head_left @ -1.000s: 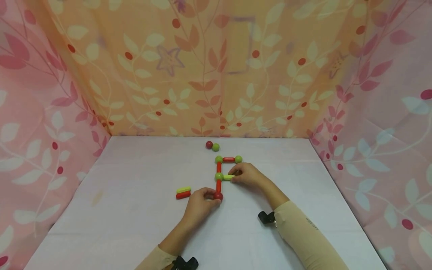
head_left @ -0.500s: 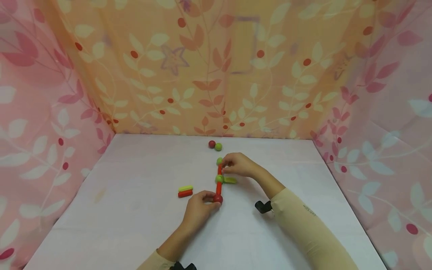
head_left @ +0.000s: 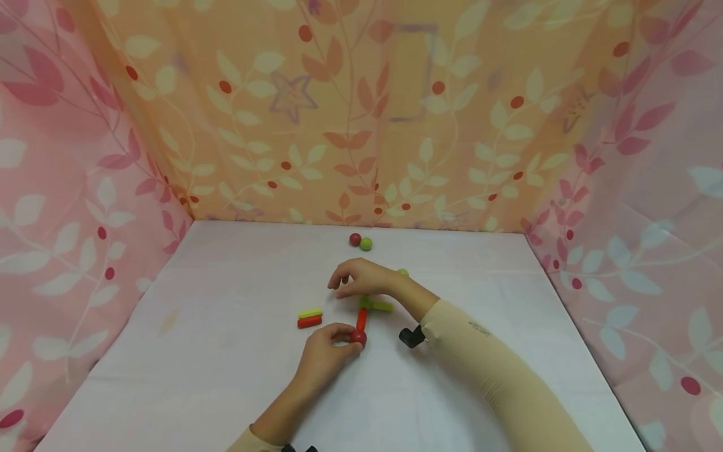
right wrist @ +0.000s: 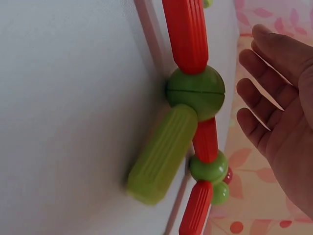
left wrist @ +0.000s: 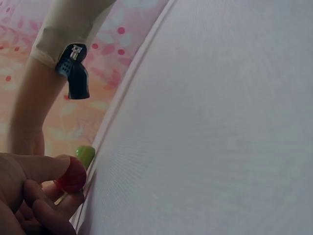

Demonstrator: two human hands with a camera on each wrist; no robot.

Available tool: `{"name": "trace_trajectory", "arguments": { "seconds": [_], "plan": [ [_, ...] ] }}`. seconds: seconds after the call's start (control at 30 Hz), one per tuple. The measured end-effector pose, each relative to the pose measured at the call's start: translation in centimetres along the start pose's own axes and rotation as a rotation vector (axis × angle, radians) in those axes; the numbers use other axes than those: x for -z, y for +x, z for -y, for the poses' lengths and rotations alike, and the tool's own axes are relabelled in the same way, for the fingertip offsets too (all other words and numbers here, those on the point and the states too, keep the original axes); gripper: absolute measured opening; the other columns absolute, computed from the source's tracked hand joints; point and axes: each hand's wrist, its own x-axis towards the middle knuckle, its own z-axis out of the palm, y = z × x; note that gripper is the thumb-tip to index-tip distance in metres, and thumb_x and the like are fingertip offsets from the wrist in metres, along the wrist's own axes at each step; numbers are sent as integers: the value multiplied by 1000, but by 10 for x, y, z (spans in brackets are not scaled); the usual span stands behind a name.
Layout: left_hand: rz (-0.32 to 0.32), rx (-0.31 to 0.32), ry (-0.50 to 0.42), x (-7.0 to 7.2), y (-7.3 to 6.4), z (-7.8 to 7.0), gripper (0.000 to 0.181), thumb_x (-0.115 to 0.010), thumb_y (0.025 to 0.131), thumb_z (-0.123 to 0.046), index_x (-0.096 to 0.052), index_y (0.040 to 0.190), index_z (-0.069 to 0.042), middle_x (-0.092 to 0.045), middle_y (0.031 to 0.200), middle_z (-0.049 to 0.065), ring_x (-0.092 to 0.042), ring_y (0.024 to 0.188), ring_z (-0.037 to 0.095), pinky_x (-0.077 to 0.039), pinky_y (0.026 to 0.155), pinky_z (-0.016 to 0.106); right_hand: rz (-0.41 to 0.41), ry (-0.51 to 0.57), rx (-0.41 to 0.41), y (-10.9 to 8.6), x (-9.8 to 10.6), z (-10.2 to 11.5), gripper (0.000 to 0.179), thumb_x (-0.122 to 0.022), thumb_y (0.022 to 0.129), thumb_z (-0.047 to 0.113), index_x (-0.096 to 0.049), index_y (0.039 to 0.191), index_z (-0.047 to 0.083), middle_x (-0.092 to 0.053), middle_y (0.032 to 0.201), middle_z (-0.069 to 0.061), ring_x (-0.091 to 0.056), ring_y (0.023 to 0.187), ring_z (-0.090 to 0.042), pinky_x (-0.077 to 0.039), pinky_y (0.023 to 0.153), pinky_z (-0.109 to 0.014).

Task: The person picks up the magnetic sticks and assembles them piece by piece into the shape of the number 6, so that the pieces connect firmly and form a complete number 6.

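My left hand [head_left: 326, 355] pinches a red ball [head_left: 358, 339] at the near end of a joined ball-and-rod toy. From that ball a red rod [head_left: 361, 319] leads to a green ball [right wrist: 195, 93], which has a yellow-green rod [right wrist: 164, 154] sticking out sideways. Farther along, in the right wrist view, come another red rod [right wrist: 206, 142], a second green ball [right wrist: 209, 166] and a red side rod [right wrist: 196, 208]. Over the far part hovers my right hand [head_left: 361, 276], fingers loosely bent and holding nothing; it hides much of the toy in the head view.
Left of the toy, a loose yellow-green rod [head_left: 310, 312] lies beside a loose red rod [head_left: 309, 322]. Toward the back edge of the white table [head_left: 198, 376] sit a loose red ball [head_left: 354, 239] and green ball [head_left: 366, 243]. Patterned cloth [head_left: 254, 125] surrounds the table.
My right hand has let go of the yellow-green rod, moved to the toy's far part, then left across it, now empty. My left hand keeps hold of the red ball, shifted slightly left.
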Motion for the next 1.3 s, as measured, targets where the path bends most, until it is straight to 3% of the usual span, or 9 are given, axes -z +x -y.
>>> {"name": "trace_trajectory", "arguments": {
  "seconds": [0.27, 0.53, 0.73, 1.03, 1.3],
  "plan": [
    [2, -2, 19, 3, -1, 2, 29, -84, 84, -27, -74, 111, -20, -76, 95, -9, -66, 100, 11, -47, 96, 45, 78, -3, 18, 24, -12, 5, 29, -78, 93, 26, -75, 119, 15, -73, 111, 7, -59, 102, -12, -49, 91, -24],
    [-2, -25, 8, 6, -1, 5, 30, -85, 84, -25, -75, 111, -17, -76, 95, -7, -67, 100, 12, -47, 96, 44, 149, 27, 26, 43, -28, 12, 24, -81, 90, 24, -77, 114, 19, -72, 104, 13, -58, 94, -8, -50, 86, -21],
    [9, -36, -20, 6, 0, 8, 30, -85, 83, -24, -75, 110, -18, -76, 95, -8, -69, 96, 10, -48, 95, 43, 207, 76, -4, 46, -37, 12, 20, -78, 92, 19, -77, 111, 23, -72, 101, 13, -62, 93, -7, -52, 86, -21],
    [6, -30, -17, 7, 1, 8, 30, -85, 83, -26, -75, 110, -19, -76, 96, -8, -67, 99, 12, -48, 95, 45, 254, 129, 22, 48, -36, 9, 21, -77, 92, 14, -76, 113, 20, -73, 103, 11, -66, 96, -6, -52, 91, -21],
    [-4, -19, -2, 5, 1, 7, 29, -86, 82, -25, -76, 108, -20, -76, 94, -9, -67, 102, 12, -46, 95, 44, 261, 122, 35, 51, -36, 2, 22, -80, 90, 16, -77, 111, 24, -73, 103, 12, -65, 97, -7, -52, 91, -22]
  ]
}}
